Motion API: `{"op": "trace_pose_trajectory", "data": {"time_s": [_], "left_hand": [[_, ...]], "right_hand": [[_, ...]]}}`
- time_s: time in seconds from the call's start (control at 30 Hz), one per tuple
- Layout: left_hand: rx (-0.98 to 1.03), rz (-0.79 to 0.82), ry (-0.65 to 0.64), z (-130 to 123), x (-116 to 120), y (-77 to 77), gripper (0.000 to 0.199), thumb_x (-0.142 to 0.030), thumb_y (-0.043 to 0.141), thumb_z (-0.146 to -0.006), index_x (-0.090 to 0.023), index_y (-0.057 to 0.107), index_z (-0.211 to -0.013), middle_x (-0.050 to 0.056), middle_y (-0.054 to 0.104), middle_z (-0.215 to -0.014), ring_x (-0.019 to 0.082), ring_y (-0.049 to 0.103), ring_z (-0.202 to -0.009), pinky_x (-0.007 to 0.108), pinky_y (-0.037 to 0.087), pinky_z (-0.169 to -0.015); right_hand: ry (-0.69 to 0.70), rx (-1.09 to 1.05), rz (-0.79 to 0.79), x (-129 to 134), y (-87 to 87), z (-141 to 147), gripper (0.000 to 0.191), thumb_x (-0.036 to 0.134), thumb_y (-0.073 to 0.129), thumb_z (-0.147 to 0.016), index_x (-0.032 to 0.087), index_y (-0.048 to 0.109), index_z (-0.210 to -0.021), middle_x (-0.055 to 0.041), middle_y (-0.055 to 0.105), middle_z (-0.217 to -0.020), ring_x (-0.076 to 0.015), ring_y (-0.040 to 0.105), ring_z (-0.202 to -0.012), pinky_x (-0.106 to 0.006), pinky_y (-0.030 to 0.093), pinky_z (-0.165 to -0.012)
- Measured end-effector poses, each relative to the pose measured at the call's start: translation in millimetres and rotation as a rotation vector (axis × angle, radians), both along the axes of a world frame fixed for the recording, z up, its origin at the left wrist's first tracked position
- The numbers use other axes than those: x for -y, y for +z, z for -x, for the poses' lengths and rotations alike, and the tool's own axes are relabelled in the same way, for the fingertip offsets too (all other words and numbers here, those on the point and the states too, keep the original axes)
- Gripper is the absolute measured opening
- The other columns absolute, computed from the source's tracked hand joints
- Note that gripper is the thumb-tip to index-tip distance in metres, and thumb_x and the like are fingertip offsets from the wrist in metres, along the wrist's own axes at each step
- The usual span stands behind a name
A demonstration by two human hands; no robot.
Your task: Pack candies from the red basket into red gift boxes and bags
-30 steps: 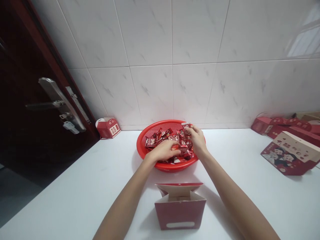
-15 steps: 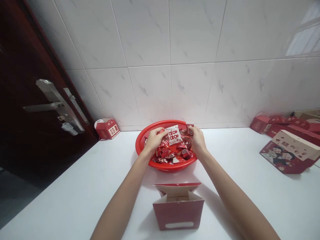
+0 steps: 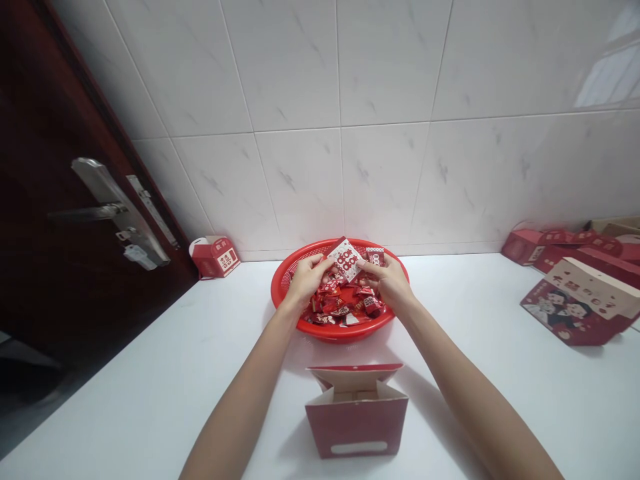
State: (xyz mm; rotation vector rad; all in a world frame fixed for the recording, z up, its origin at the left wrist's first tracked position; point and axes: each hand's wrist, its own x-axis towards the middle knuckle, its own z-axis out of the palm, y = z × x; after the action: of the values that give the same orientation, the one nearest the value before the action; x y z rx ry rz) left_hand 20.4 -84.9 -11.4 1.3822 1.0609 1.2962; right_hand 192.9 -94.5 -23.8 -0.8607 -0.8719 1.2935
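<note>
Over a red oval plastic basket, my left hand pinches a small white-and-red packet printed with red characters. My right hand is closed at the packet's right corner, thumb on its edge; its other fingers are partly hidden. Just beyond that hand a dark red packet shows near the basket's far rim. Red wrapped candies lie in the basket below both hands. Between my forearms stands a dark red cardboard box, its top flaps open.
A small red-and-white gift box stands by the wall at left. Several red boxes and a box with a cartoon couple are at right on the white table. A tiled wall closes the back; a dark door is at left.
My right hand has moved left from the dark red packet to the white-and-red packet's corner. That packet has turned and risen slightly in my left hand.
</note>
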Motion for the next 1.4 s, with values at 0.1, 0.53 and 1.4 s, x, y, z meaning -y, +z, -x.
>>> {"op": "trace_pose_trajectory", "data": {"time_s": [0.1,0.53,1.4], "left_hand": [[0.109,0.024,0.032,-0.8,1.0,2.5,0.033,-0.045,0.077,-0.07,-0.018,0.061,-0.062,-0.004,0.056,-0.058,0.008,0.039,-0.047,0.023,0.03,-0.049],[0.331,0.242,0.011,1.0,3.0,10.5,0.013,-0.024,0.062,-0.072,-0.015,0.071,-0.077,0.0,0.068,-0.071,0.013,0.058,-0.061,0.022,0.045,-0.052],[0.458,0.167,0.097,1.1,0.1,10.6,0.016,-0.021,0.056,-0.071,-0.015,0.069,-0.076,0.006,0.074,-0.071,0.016,0.063,-0.064,0.028,0.051,-0.065]], "right_hand": [[-0.038,0.019,-0.029,-1.2,-2.2,-0.1,0.037,0.025,0.088,-0.05,0.018,0.063,-0.077,0.0025,0.065,-0.068,-0.0137,0.062,-0.06,-0.025,0.05,-0.05],[0.058,0.206,-0.077,6.1,2.8,0.5,0.022,0.026,0.078,-0.054,0.018,0.065,-0.07,0.0028,0.061,-0.064,-0.0114,0.053,-0.055,-0.023,0.04,-0.046],[0.272,0.25,0.011,5.4,1.9,-0.1,0.015,0.018,0.072,-0.052,0.018,0.057,-0.054,0.0038,0.052,-0.051,-0.0081,0.043,-0.046,-0.02,0.022,-0.036]]}}
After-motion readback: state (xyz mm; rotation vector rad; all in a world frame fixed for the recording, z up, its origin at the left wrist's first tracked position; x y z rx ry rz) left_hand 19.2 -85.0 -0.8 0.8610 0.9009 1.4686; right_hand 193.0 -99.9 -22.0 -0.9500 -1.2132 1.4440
